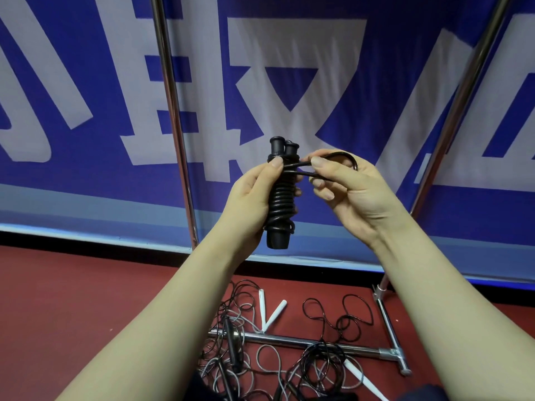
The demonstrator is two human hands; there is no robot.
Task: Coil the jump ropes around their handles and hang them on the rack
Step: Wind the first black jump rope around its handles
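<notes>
Hands, two: left hand, right hand. Black handles held up: two, with one black rope coiled round the pair.

On the floor: three white handles showing. Loose ropes too tangled to count.

Rack uprights: two. Base bars: two.

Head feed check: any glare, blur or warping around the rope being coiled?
Head view: the coiled black rope, left hand and right hand are sharp; glare streaks run down the chrome rack poles; the wide lens splays those poles apart; floor ropes dimmer, softer.
</notes>
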